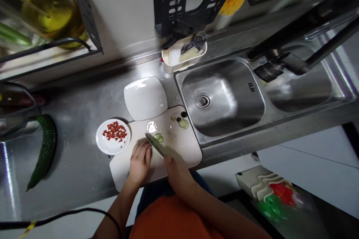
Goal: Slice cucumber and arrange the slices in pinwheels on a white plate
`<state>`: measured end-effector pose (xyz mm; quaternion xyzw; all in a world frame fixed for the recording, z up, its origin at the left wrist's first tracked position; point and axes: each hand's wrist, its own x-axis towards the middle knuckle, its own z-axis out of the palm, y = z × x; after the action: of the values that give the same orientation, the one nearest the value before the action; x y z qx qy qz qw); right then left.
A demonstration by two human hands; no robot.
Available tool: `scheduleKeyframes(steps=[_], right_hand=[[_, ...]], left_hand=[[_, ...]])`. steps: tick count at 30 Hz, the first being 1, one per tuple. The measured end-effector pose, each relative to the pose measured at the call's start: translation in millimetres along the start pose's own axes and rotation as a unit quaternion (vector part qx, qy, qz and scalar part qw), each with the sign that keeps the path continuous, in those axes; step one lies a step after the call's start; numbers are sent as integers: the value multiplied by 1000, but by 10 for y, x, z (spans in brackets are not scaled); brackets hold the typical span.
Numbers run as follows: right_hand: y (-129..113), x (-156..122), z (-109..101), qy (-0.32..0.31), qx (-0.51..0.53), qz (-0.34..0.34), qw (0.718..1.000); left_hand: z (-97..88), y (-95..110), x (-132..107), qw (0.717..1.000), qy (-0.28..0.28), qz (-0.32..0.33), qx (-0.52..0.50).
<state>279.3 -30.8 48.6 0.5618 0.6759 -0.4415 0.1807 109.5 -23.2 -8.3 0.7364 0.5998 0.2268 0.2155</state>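
Orange shirt (174,218), then knife (157,147) in right grip (176,171), slices (159,137) beyond.

Just below the middle of the frame, the right hand (174,168) gripped a knife (155,146), its blade close to the curled fingers of the left hand (140,158) on a white cutting board (186,153). Pale green slices (158,137) lay beside the blade. Left of centre sat a plate (109,146) of red bits (115,130); a long cucumber (48,149) lay far left, and a sink (224,117) opened right of centre.
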Motion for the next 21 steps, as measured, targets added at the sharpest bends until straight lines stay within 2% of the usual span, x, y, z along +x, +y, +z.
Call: scheduleKeyframes(steps=[9, 21], right_hand=[[155, -97, 89, 18, 41, 12, 999], [73, -338, -5, -37, 3, 6, 999]], left_hand=[[-5, -6, -17, 1000, -3, -11, -13], [19, -43, -52, 1000, 11, -3, 15]])
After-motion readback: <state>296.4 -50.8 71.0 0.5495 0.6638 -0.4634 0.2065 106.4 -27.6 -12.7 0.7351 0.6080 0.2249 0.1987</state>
